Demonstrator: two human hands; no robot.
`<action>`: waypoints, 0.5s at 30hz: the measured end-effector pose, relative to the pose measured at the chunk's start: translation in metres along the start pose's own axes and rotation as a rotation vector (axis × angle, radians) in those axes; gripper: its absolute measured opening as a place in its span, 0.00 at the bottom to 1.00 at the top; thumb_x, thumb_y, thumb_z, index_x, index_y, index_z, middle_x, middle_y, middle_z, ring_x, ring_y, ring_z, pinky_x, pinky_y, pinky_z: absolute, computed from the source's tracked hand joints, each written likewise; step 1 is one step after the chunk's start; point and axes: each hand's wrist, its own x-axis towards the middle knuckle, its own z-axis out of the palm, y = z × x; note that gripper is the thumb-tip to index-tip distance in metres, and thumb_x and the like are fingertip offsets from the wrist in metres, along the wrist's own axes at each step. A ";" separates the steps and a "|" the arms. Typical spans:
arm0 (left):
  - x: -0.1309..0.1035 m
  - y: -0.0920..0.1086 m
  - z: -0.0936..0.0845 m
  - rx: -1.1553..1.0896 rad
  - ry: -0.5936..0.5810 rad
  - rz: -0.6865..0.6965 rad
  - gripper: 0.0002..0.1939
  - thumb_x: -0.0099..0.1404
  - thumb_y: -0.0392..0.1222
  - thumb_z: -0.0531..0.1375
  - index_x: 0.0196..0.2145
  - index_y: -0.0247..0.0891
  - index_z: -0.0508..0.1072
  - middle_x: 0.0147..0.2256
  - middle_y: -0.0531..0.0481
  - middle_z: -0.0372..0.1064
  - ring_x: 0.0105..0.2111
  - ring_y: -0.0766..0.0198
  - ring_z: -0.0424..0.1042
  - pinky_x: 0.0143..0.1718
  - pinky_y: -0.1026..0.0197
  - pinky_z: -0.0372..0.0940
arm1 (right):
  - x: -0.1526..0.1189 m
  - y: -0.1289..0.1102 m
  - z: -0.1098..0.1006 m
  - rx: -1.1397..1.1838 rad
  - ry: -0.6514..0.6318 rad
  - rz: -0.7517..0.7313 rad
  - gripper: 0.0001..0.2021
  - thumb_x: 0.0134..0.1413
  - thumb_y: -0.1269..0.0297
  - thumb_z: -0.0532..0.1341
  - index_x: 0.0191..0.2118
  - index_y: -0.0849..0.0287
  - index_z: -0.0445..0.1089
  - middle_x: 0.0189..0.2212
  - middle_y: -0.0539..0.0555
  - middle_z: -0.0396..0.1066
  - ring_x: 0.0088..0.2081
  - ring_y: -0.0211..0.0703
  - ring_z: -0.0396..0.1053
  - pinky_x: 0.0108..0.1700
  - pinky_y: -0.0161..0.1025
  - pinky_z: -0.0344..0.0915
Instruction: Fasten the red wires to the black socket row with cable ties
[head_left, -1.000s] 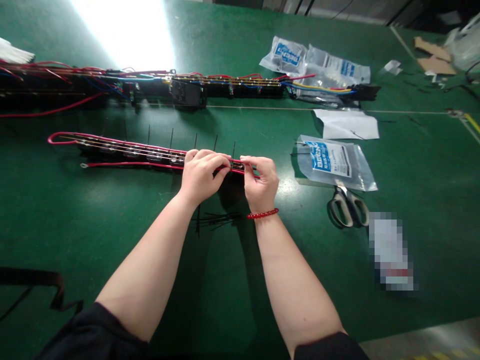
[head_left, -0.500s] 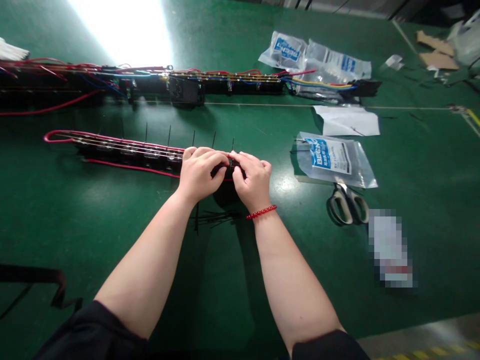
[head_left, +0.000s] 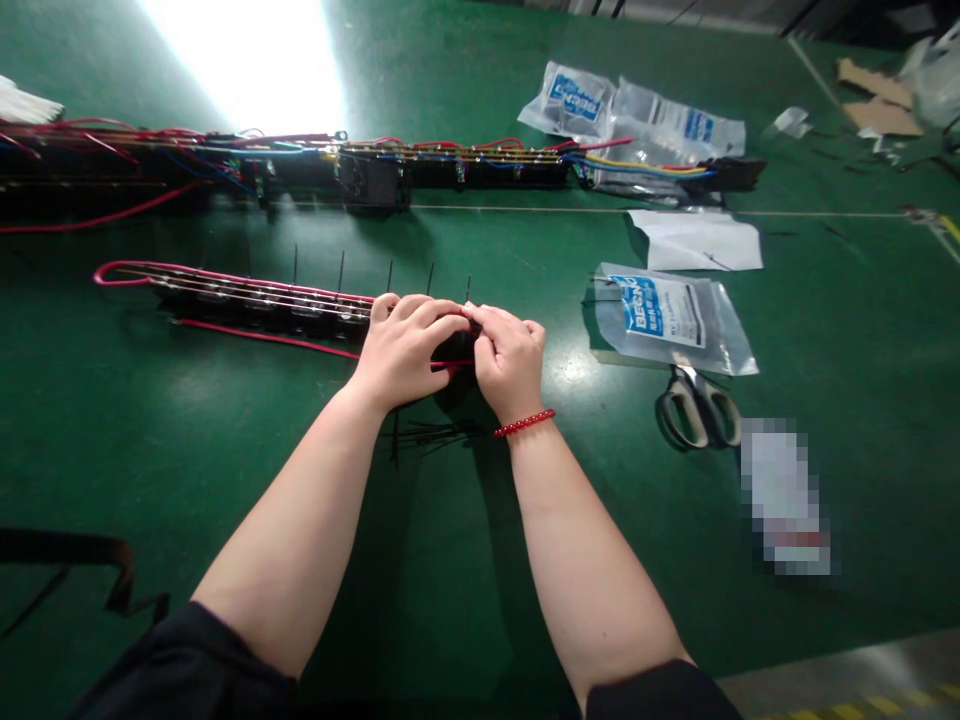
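Note:
A long black strip assembly [head_left: 300, 318], with a red cable [head_left: 247, 282] and thin metal rods along its top, lies across the green table before me. My left hand [head_left: 409, 345] spans its right part, fingers over the top and thumb at the near side. At the right end my right hand [head_left: 510, 355], with a red bead bracelet, is closed; its index finger and thumb pinch the red cable close to my left fingertips. My fingers hide most of that end. Thin black cable ties [head_left: 342, 272] stick out from the strip's far side.
Loose black cable ties [head_left: 431, 435] lie near my wrists. To the right are a labelled plastic bag [head_left: 675, 315], scissors [head_left: 697, 408], white paper [head_left: 701, 240] and a blurred-out item [head_left: 784, 495]. A longer wired assembly [head_left: 480, 165] lies behind, beside more bags [head_left: 675, 125].
My left thumb has dropped away from the top toward the strip's near edge, and my left fingers have shifted slightly right. My right thumb has drawn in against its index finger.

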 end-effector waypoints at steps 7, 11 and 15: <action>0.000 0.001 0.001 -0.016 0.047 -0.006 0.15 0.61 0.41 0.62 0.47 0.49 0.75 0.55 0.50 0.75 0.56 0.48 0.68 0.58 0.41 0.52 | -0.001 -0.001 0.000 -0.010 0.024 -0.019 0.22 0.62 0.72 0.50 0.54 0.49 0.75 0.52 0.52 0.78 0.56 0.44 0.73 0.56 0.47 0.55; 0.000 0.001 0.004 -0.028 0.119 -0.012 0.10 0.64 0.41 0.60 0.43 0.46 0.76 0.52 0.51 0.77 0.54 0.50 0.72 0.57 0.43 0.54 | -0.003 -0.003 -0.001 -0.048 0.042 -0.042 0.20 0.63 0.70 0.51 0.53 0.53 0.74 0.52 0.54 0.78 0.57 0.46 0.72 0.57 0.47 0.56; 0.001 0.001 0.006 -0.051 0.186 -0.014 0.07 0.66 0.40 0.59 0.39 0.44 0.77 0.48 0.51 0.79 0.51 0.53 0.75 0.55 0.45 0.57 | -0.005 -0.006 -0.001 -0.047 0.047 -0.068 0.17 0.60 0.66 0.55 0.53 0.53 0.74 0.52 0.55 0.78 0.57 0.50 0.72 0.61 0.51 0.53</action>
